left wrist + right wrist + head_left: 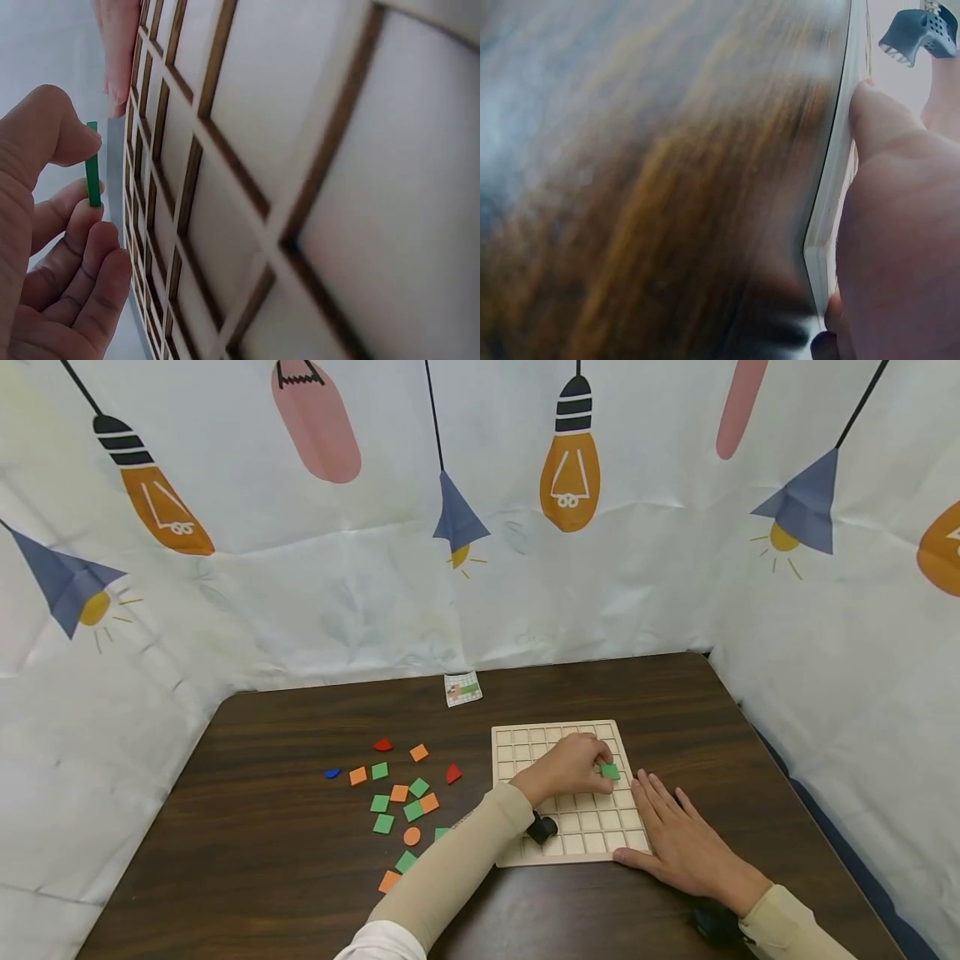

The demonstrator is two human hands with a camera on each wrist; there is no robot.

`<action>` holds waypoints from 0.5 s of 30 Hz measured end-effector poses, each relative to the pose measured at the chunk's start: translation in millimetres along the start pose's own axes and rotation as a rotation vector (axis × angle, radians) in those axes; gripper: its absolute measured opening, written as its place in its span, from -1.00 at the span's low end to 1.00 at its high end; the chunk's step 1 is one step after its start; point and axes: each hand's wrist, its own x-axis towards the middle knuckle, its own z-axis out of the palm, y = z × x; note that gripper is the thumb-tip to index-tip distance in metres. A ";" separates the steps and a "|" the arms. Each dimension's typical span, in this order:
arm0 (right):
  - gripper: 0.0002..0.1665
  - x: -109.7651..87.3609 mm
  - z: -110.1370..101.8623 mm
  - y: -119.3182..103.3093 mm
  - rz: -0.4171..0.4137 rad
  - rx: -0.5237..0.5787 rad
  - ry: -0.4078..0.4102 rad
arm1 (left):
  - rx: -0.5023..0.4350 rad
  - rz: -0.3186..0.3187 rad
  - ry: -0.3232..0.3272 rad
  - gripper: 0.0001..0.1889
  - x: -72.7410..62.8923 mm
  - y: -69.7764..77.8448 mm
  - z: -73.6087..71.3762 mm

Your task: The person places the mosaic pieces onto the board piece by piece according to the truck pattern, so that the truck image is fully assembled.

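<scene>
Over the right part of a pale wooden grid board (592, 842), my left hand (572, 767) pinches a green square tile (610, 772) between thumb and fingertips. Seen edge-on in the left wrist view, the tile (93, 166) stands apart from the grid squares (247, 97). My right hand (688, 845) rests with fingers straight along the board's right side, its thumb at the near right corner. In the right wrist view that hand (900, 202) lies against the board's edge (826, 210).
Several loose green, orange, red and blue pieces lie left of the board, among them an orange round piece (412, 836) and a red triangle (453, 773). A small printed card (462, 688) sits at the back edge of the dark wooden table (285, 860). Patterned curtains (360, 610) surround it.
</scene>
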 end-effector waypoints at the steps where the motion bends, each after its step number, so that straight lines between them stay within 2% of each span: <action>1: 0.29 -0.1 0.2 0.1 0.000 -0.002 0.000 | -0.001 0.002 -0.001 -0.66 0.9 0.8 1.2; 8: 0.30 -0.1 0.7 1.1 0.004 -0.009 0.001 | -0.001 -0.015 -0.038 -0.66 4.9 4.1 5.9; 15: 0.30 0.2 0.4 0.4 0.007 -0.011 -0.002 | 0.001 -0.005 -0.039 -0.69 5.4 7.7 8.3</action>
